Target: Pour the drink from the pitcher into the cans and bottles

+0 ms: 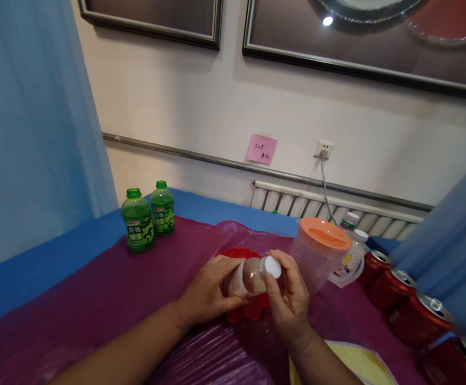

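Observation:
A clear bottle point(250, 277) with a white cap point(272, 266) lies tilted between my hands, its cap towards the right. My left hand point(209, 289) is wrapped round the bottle's body. The fingers and thumb of my right hand point(291, 297) close on the white cap. Under the bottle is a red scalloped dish point(249, 310), partly hidden by the bottle and my hands. Just right of my right hand stands a clear pitcher point(311, 262) with an orange lid point(325, 235).
Two green bottles point(138, 224) stand at the left on a purple plastic cover point(96, 299). Behind the pitcher are clear bottles with white caps point(351, 262). Several red cans point(393, 289) line the right side. A yellow cloth point(357, 363) lies near my right forearm.

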### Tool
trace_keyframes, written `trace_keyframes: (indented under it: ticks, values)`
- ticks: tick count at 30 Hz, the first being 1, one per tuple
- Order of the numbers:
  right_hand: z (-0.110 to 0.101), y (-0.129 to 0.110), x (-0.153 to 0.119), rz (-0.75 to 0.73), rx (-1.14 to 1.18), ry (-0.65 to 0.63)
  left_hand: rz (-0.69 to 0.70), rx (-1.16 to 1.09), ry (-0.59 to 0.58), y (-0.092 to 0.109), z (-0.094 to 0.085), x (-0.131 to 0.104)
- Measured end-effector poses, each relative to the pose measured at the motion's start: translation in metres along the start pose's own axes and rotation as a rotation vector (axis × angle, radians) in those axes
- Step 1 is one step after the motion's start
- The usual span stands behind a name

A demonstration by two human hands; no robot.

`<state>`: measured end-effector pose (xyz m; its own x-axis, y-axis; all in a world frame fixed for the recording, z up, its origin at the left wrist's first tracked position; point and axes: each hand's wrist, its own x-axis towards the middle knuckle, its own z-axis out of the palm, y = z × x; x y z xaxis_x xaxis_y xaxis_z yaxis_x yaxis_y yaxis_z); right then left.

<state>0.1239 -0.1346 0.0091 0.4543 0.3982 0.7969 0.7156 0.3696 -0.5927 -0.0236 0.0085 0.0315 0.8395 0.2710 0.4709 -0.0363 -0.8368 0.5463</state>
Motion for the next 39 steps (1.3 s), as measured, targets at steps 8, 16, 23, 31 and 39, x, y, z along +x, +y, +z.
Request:
trace_keyframes:
  ticks: [8, 16, 23, 31, 39]
  values:
    - [0.0054, 0.0060, -0.0056, 0.058, 0.068, 0.018, 0.005, 0.003, 0.003, -0.0020, 0.0004, -0.0013]
    - [0.0053, 0.0038, -0.0004, 0.052, 0.037, 0.021, 0.004, 0.011, -0.012, -0.0001, 0.0006, -0.0008]
    - [0.0047, 0.0055, -0.0065, 0.088, 0.145, -0.024, 0.005, -0.009, 0.000, 0.0005, -0.0004, -0.0001]
    - [0.0038, 0.0079, -0.0078, 0.131, 0.175, 0.002, 0.009, -0.011, 0.001, -0.0004, -0.0001, -0.0003]
    - [0.0079, 0.0054, -0.0034, 0.172, 0.232, 0.008, 0.002, 0.002, -0.010, 0.0006, -0.0001, -0.0003]
